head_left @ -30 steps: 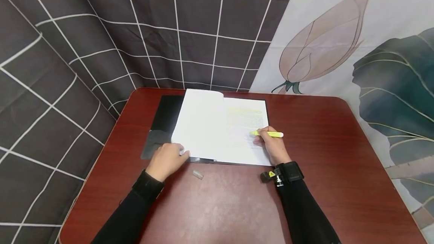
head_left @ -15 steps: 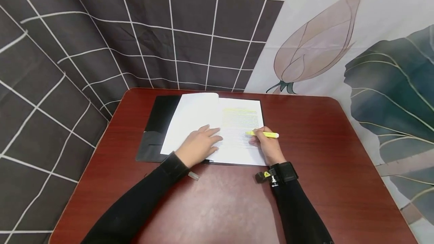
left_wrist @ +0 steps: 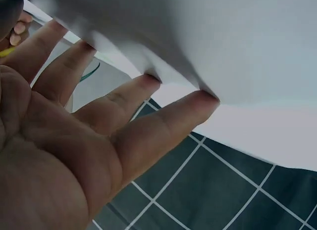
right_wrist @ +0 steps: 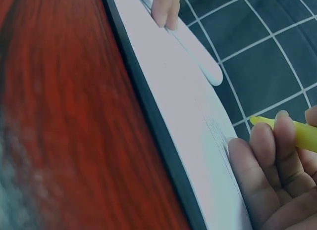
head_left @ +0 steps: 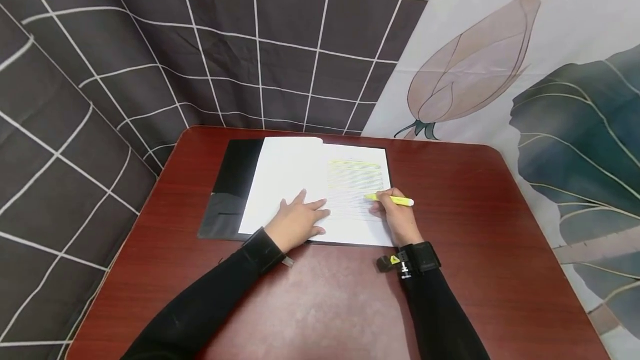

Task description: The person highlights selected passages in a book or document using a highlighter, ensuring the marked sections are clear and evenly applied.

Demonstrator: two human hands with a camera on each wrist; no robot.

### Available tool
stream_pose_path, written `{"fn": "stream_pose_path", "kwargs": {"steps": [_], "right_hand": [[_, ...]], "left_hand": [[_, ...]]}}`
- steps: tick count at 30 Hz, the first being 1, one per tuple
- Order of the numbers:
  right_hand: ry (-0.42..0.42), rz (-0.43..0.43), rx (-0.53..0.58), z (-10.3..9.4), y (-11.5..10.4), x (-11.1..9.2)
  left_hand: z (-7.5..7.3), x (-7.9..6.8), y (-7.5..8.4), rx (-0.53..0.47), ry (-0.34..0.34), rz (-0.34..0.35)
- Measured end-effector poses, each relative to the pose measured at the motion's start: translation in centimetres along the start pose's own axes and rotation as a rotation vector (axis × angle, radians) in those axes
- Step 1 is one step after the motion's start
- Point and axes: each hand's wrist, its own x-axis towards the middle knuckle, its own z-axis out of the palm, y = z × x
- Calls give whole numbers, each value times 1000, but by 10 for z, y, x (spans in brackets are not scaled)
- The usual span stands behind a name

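White printed pages [head_left: 352,232] lie spread in a black folder [head_left: 240,166] on the table. Yellow marks run over the upper lines of text on the right-hand page. My left hand [head_left: 295,222] rests with spread, straight fingers near the fold between the pages; its fingertips [left_wrist: 208,97] touch the paper in the left wrist view. My right hand [head_left: 397,221] pinches a yellow highlighter [head_left: 402,201] over the right-hand page. In the right wrist view the highlighter's tip looks raised off the paper, while the lower fingers rest against the page.
A small grey cap-like piece [head_left: 288,261] lies on the red-brown table [head_left: 460,226], partly hidden by my left wrist. A dark grid-patterned curtain [head_left: 290,60] and a white flower-print cloth [head_left: 385,107] hang behind the table.
My left hand has moved right from the folder's lower left edge onto the pages, its fingers spreading. The right hand keeps the highlighter in nearly the same place.
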Motion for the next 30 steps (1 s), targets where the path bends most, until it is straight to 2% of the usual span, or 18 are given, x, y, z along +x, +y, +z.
{"fn": "stream_pose_path", "kwargs": {"steps": [10, 12, 13, 17, 19, 21, 26, 30], "right_hand": [[88, 6, 162, 2, -3, -1], [99, 12, 171, 2, -6, 0], [104, 10, 173, 2, -7, 1], [129, -26, 134, 13, -13, 4], [136, -58, 105, 24, -15, 6], [131, -86, 51, 34, -17, 8], [47, -78, -118, 57, -25, 17], [-8, -40, -188, 72, -28, 24]], "left_hand": [[4, 11, 1, 0, -8, -9], [-6, 9, 8, 9, -22, -19], [-4, 11, 9, 7, -16, -21], [-5, 14, 11, 9, -9, -37], [3, 16, 8, 20, 9, -38], [4, 18, 8, 25, 10, -36], [10, 24, 7, 25, -3, -20], [7, 23, 6, 17, -20, -27]]}}
